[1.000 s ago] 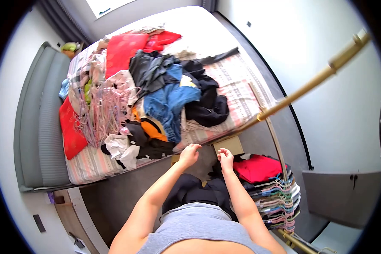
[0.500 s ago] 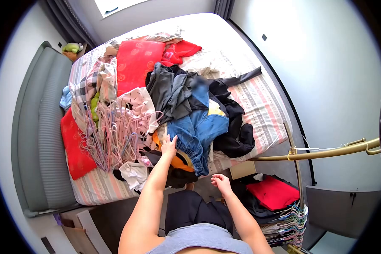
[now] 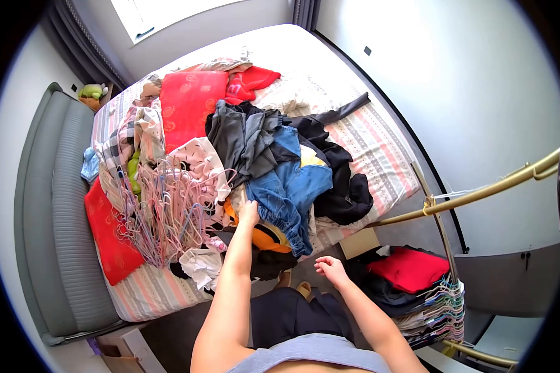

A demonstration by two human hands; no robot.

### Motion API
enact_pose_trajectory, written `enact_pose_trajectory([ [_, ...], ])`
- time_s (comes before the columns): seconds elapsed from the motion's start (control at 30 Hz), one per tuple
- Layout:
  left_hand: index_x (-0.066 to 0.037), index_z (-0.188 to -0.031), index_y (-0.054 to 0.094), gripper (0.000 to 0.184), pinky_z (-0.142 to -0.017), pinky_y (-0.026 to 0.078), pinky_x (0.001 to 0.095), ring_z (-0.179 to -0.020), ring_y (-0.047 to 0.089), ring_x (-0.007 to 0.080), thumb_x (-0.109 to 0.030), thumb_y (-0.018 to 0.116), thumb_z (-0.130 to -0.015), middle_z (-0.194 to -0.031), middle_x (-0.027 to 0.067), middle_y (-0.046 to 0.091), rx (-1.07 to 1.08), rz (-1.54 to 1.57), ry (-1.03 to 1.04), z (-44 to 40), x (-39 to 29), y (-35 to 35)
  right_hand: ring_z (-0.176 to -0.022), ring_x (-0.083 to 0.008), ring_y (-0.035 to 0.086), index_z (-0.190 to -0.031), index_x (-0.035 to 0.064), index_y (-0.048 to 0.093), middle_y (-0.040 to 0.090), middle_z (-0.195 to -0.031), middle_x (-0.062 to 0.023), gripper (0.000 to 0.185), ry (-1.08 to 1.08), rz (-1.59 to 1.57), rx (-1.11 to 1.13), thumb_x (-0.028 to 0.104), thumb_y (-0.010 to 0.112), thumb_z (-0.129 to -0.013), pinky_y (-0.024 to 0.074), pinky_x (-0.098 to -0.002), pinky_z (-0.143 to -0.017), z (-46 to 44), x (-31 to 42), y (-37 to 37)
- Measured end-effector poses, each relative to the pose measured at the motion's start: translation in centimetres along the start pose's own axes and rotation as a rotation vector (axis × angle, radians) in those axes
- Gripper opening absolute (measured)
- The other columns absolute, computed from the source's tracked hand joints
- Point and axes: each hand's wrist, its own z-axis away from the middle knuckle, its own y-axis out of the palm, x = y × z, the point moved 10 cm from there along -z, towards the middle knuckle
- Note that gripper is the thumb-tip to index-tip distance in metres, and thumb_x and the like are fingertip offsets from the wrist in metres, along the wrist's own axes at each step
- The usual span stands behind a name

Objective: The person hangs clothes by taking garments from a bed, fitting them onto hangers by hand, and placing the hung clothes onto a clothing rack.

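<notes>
One hand (image 3: 249, 214), the left, touches blue denim (image 3: 292, 189), perhaps gripping it.

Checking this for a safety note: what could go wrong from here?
If the left hand pulls the blue denim, the grey garment lying partly over it might come along. One of the jumbled hangers close by could snag the denim. The denim's lower end lies near the edge of the bed, so it may slide to the floor.
</notes>
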Motion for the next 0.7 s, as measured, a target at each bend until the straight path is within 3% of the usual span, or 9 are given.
enact_pose_trajectory([
  [0.07, -0.006, -0.09, 0.056, 0.02, -0.077, 0.046, 0.0417, -0.089, 0.056, 0.0347, -0.009, 0.055, -0.07, -0.092, 0.016, 0.058, -0.169, 0.052, 0.036, 0.9, -3.1, -3.3, -0.07, -0.009, 0.058, -0.098, 0.0029, 0.059, 0.062, -0.086, -0.0041, 0.016, 0.01, -0.011, -0.026, 0.008, 0.052, -0.084, 0.046, -0.0218, -0.062, 1.2, -0.7, -1.1],
  [0.13, -0.007, -0.09, 0.056, 0.02, -0.076, 0.046, 0.0413, -0.087, 0.056, 0.0336, -0.011, 0.054, -0.071, -0.09, 0.0149, 0.058, -0.227, 0.177, 0.113, 2.8, -7.2, -4.7, -0.071, -0.0096, 0.058, -0.1, 0.0022, 0.058, 0.062, -0.087, -0.0038, 0.019, -0.008, -0.015, -0.048, 0.01, 0.055, -0.083, 0.0468, -0.0223, -0.063, 2.3, -1.0, -2.2],
  [0.27, -0.005, -0.079, 0.055, 0.018, -0.07, 0.045, 0.0422, -0.079, 0.054, 0.0347, -0.014, 0.056, -0.063, -0.08, 0.0147, 0.056, -0.421, 0.335, 0.264, 10.7, -15.5, -7.5, -0.087, -0.0156, 0.058, -0.115, 0.0009, 0.05, 0.059, -0.099, -0.0084, 0.044, -0.341, 0.197, -0.202, 0.016, 0.064, -0.076, 0.0476, -0.0277, -0.072, 3.6, 0.8, -3.5],
  [0.43, -0.004, -0.072, 0.048, 0.019, -0.062, 0.041, 0.0377, -0.072, 0.049, 0.0321, -0.011, 0.061, -0.059, -0.07, 0.0125, 0.048, -0.416, 0.615, 0.393, 23.5, -24.5, -10.9, -0.105, -0.0267, 0.051, -0.127, -0.0032, 0.036, 0.052, -0.111, -0.0179, 0.063, -0.876, 0.329, -0.273, 0.014, 0.063, -0.073, 0.0424, -0.0359, -0.086, 8.7, 8.3, 0.3],
  [0.53, -0.002, -0.069, 0.045, 0.018, -0.058, 0.038, 0.0339, -0.066, 0.047, 0.0316, -0.003, 0.06, -0.059, -0.067, 0.0139, 0.044, -0.615, 0.854, 0.33, 27.6, -22.8, -14.4, -0.101, -0.0344, 0.053, -0.123, -0.0057, 0.04, 0.054, -0.107, -0.0236, 0.056, -0.936, 0.217, -0.322, 0.012, 0.059, -0.073, 0.0406, -0.0373, -0.087, 10.2, 8.8, 0.5],
  [0.57, -0.002, -0.069, 0.042, 0.018, -0.056, 0.034, 0.0278, -0.06, 0.041, 0.0172, 0.001, 0.059, -0.063, -0.064, 0.0072, 0.039, -0.658, 0.976, 0.256, 27.9, -20.4, -14.3, -0.1, -0.0357, 0.054, -0.121, -0.0047, 0.044, 0.055, -0.106, -0.0238, 0.053, -0.984, 0.341, -0.353, 0.012, 0.058, -0.073, 0.0408, -0.0374, -0.087, 11.4, 9.1, 0.9],
  [0.6, -0.004, -0.069, 0.042, 0.018, -0.054, 0.033, 0.0245, -0.061, 0.038, 0.0105, 0.001, 0.059, -0.069, -0.064, 0.0013, 0.038, -0.671, 1.059, 0.185, 28.8, -18.7, -15.8, -0.101, -0.0356, 0.053, -0.121, -0.0042, 0.044, 0.055, -0.108, -0.0233, 0.053, -0.864, 0.418, -0.342, 0.014, 0.059, -0.074, 0.0407, -0.0375, -0.088, 9.5, 6.9, 0.2],
  [0.67, -0.007, -0.068, 0.042, 0.019, -0.053, 0.031, 0.0211, -0.061, 0.036, 0.0057, 0.002, 0.058, -0.074, -0.066, -0.0042, 0.037, -0.79, 1.182, 0.067, 30.6, -14.2, -18.1, -0.103, -0.0353, 0.052, -0.122, -0.0032, 0.044, 0.054, -0.11, -0.0223, 0.054, -0.63, 0.58, -0.325, 0.017, 0.061, -0.075, 0.0404, -0.0377, -0.089, 5.1, 0.9, -1.5],
  [0.7, -0.007, -0.068, 0.042, 0.02, -0.052, 0.03, 0.0203, -0.061, 0.035, 0.0044, 0.002, 0.058, -0.074, -0.065, -0.0053, 0.037, -0.82, 1.291, 0.014, 31.2, -11.6, -18.2, -0.105, -0.0354, 0.051, -0.122, -0.0023, 0.045, 0.054, -0.112, -0.0216, 0.054, -0.65, 0.575, -0.283, 0.018, 0.062, -0.075, 0.0396, -0.038, -0.09, 5.7, 0.1, -1.0],
])
